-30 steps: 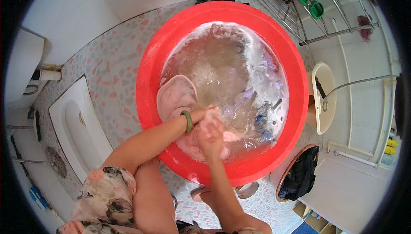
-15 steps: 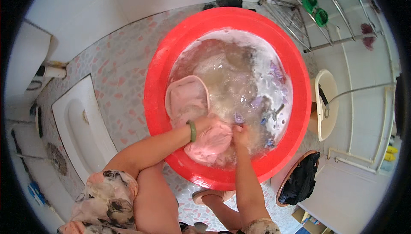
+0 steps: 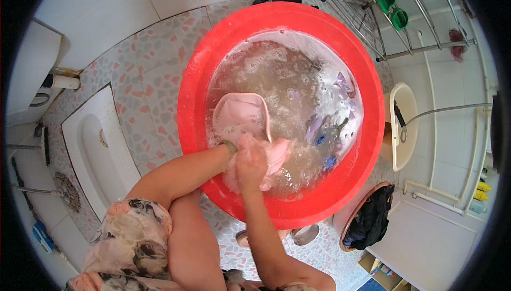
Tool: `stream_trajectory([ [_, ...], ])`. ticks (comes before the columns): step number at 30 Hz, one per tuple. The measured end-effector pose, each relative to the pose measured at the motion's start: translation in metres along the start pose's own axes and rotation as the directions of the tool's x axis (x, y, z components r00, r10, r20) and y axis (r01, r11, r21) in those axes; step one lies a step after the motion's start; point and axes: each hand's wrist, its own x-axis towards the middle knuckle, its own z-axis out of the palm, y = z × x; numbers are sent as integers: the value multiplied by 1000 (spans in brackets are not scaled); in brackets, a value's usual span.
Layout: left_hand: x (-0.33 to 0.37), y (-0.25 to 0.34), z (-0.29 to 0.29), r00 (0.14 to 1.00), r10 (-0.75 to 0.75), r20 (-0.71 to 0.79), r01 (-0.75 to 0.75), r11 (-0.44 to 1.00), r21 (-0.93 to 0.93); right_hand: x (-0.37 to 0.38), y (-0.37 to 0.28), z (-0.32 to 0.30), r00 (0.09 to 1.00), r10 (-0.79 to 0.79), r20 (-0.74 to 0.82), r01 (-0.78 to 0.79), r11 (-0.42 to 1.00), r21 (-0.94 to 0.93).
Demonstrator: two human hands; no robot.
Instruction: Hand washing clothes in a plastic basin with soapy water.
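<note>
Inside the tub's (image 3: 192, 110) near-left edge, the right hand (image 3: 252, 164) had its grip closed on pink cloth (image 3: 278, 155); the left hand's, largely hidden, couldn't be told.

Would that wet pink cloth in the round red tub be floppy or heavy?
The wet pink cloth would probably flop, because it folds softly beside the right hand. It may feel heavy, since it's soaking in cloudy water, and perhaps slippery, with foam on it.
</note>
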Motion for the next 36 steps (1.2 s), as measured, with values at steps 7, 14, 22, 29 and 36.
stream_trajectory([
  [7, -12, -8, 24, 986, -36, -163, 67, 979, 193, 23, 125, -23, 924, 382, -12, -369, 885, -282],
  [14, -13, 31, -8, 773, 246, -585, 156, 820, 550, -13, 200, -82, 780, 613, 127, -568, 779, -267],
  [22, -15, 5, 4, 998, 62, 26, -60, 995, -80, -50, 6, -5, 998, -58, 20, 57, 997, 47],
  [29, 24, -71, -54, 996, 71, -61, -72, 997, -12, 23, -8, 11, 996, 79, -36, -77, 996, 52],
  [36, -5, -3, 29, 955, -11, -297, 14, 1000, 10, 20, 157, -34, 888, 445, -119, -460, 871, -174],
])
